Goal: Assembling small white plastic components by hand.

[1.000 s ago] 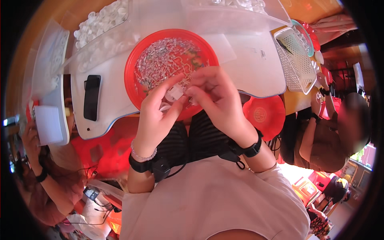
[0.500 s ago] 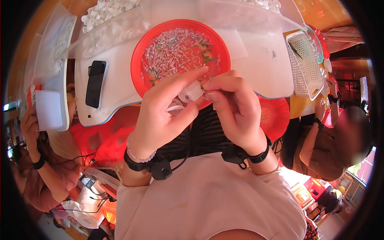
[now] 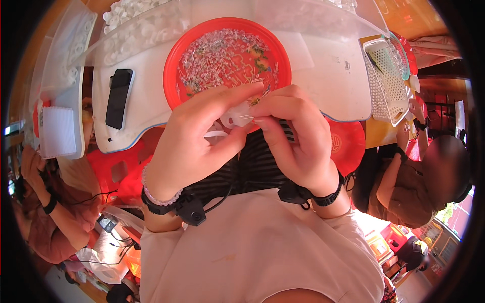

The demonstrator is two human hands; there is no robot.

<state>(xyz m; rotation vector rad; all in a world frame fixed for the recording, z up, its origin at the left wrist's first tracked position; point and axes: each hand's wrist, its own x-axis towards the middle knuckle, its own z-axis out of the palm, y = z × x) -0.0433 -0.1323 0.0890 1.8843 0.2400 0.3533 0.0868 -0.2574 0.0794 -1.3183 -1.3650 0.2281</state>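
My left hand (image 3: 194, 134) is closed around a small white plastic part (image 3: 237, 116), gripped between thumb and fingers. A curved white strip, partly hidden, also shows under that palm. My right hand (image 3: 303, 139) pinches with thumb and forefinger at thin metal wire legs (image 3: 246, 117) beside the white part; what its fingertips cover is hidden. Both hands hang over the near edge of a round red tray (image 3: 171, 76). Many small clear pieces with thin wire legs (image 3: 212, 55), looking like LEDs, lie heaped in it.
A black phone (image 3: 119, 98) lies on the white table left of the tray. Clear bins of white plastic parts (image 3: 136, 15) stand behind. At the right sits a white perforated basket (image 3: 386, 76). Red stools flank my lap, and people sit at both sides.
My left hand has shifted slightly left, and the white part has turned a little, with the wire legs beside it showing more clearly. My right hand stays close to it, still pinching.
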